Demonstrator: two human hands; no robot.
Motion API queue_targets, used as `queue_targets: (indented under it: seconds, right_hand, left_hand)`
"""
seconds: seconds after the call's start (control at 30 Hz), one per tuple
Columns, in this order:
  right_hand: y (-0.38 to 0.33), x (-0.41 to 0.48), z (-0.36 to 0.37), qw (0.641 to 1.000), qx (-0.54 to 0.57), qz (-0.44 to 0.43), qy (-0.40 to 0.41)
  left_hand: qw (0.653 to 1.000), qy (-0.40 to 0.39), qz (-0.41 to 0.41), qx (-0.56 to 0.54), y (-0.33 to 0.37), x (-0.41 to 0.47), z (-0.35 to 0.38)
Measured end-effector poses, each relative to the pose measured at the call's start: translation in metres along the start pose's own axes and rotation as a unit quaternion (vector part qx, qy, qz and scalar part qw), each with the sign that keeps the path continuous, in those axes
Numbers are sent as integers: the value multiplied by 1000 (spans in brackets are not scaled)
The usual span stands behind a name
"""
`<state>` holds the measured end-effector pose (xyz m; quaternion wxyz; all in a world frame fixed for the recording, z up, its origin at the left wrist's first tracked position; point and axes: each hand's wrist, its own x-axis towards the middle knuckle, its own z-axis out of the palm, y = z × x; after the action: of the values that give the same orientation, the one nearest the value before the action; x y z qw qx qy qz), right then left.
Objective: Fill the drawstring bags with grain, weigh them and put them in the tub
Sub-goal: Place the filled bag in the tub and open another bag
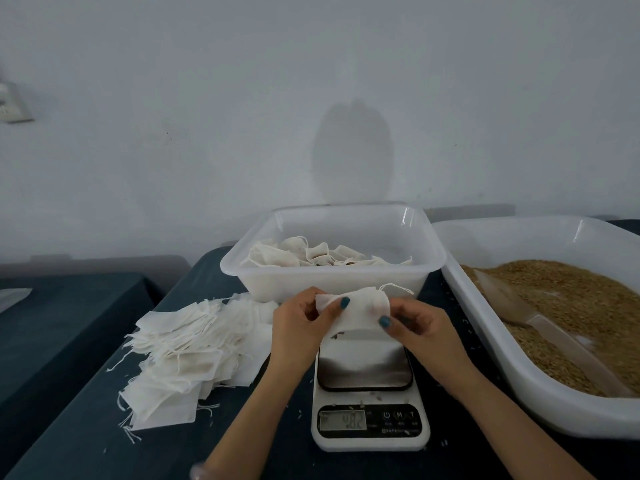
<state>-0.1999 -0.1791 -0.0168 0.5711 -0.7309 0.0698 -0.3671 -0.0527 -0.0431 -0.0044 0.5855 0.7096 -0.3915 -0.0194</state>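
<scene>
At centre frame, above the scale (pixel 369 389), the left hand (pixel 300 327) and right hand (pixel 420 329) pinch an empty drawstring bag (pixel 353 308) between thumbs and curled fingers; the tub (pixel 332 252) sits behind, grain (pixel 568 306) at right.

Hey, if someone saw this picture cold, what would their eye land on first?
The left hand and right hand pinching a white drawstring bag over the scale, dead centre. Then the tray of brown grain on the right, and the heap of empty bags on the left.
</scene>
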Motion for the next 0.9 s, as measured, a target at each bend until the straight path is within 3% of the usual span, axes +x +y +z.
queue_targets:
  seconds: [0.17, 0.27, 0.43, 0.5, 0.63, 0.9]
  right_hand:
    - [1, -4, -1, 995, -93, -20, -40]
    - [2, -4, 1, 994, -106, -24, -25]
    - [2, -2, -1, 994, -95, -59, 12]
    - [3, -2, -1, 989, -122, -77, 9]
    - [7, -3, 0, 979, -176, -99, 12]
    - [11, -6, 2, 949, -260, -178, 1]
  left_hand:
    - [998, -2, -14, -63, 1, -1, -1]
    - [997, -8, -17, -68, 0, 1, -1]
    - [999, -28, 28, 4, 3, -2, -2]
    - [992, -59, 100, 58, 3, -2, -4]
    - [933, -85, 243, 253, 5, -3, -7]
    - [894, -52, 299, 330, 6, -6, -7]
